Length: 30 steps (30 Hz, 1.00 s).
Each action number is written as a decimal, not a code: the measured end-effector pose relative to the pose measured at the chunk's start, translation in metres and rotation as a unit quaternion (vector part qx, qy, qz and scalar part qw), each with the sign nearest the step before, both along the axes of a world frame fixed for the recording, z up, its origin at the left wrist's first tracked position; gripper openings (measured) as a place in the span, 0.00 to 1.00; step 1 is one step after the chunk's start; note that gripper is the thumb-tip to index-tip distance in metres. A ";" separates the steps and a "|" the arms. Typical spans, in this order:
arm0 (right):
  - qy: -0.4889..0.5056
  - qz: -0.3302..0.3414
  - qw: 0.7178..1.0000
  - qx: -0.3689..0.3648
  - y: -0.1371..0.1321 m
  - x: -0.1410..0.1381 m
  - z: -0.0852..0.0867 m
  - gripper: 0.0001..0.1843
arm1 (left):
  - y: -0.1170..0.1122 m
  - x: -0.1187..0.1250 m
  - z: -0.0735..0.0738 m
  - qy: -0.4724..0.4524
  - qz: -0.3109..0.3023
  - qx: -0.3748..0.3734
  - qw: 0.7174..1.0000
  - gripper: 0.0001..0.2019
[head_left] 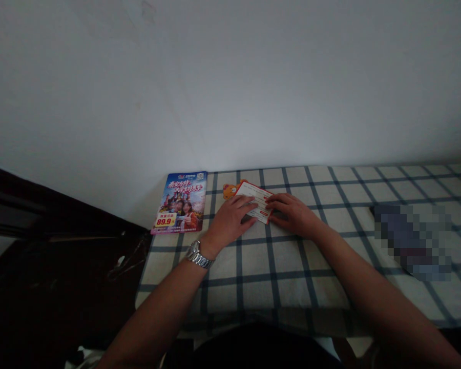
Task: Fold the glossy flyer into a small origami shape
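A white printed card with a red border (258,193) lies tilted on the checked cloth, with an orange cartoon bear (229,191) showing at its upper left edge. My left hand (234,215) rests over the card's lower left side, its fingers stretched out and a little apart. A silver watch (200,254) is on the left wrist. At the card's right edge is my right hand (292,212), its bent fingertips and thumb closed on that edge. Fingers cover parts of the card, and its small print cannot be read.
A colourful leaflet (182,202) marked 89.9 lies at the table's back left corner. To the right is a dark, flat, pixelated object (405,241). A plain wall (230,92) rises behind the checked tablecloth (223,287). Dark furniture and floor are at the left.
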State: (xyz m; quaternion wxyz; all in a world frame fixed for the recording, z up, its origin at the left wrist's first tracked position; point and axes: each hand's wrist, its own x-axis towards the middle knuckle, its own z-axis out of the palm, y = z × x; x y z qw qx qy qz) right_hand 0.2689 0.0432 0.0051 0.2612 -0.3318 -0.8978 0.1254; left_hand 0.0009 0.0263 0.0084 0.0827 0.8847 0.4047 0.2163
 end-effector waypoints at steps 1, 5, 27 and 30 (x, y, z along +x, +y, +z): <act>-0.002 0.000 1.000 0.001 0.000 0.000 0.000 0.11 | 0.000 0.000 0.000 -0.002 -0.001 0.001 1.000 0.20; -0.012 0.005 1.000 0.004 -0.001 0.001 0.000 0.15 | 0.000 0.000 -0.004 -0.013 0.008 -0.007 1.000 0.19; -0.017 0.006 1.000 0.005 0.007 0.011 -0.007 0.07 | -0.006 0.003 0.001 -0.033 -0.015 -0.018 0.999 0.12; -0.005 0.003 1.000 -0.001 0.007 0.012 -0.006 0.08 | -0.006 0.002 0.004 -0.028 -0.040 -0.013 0.999 0.12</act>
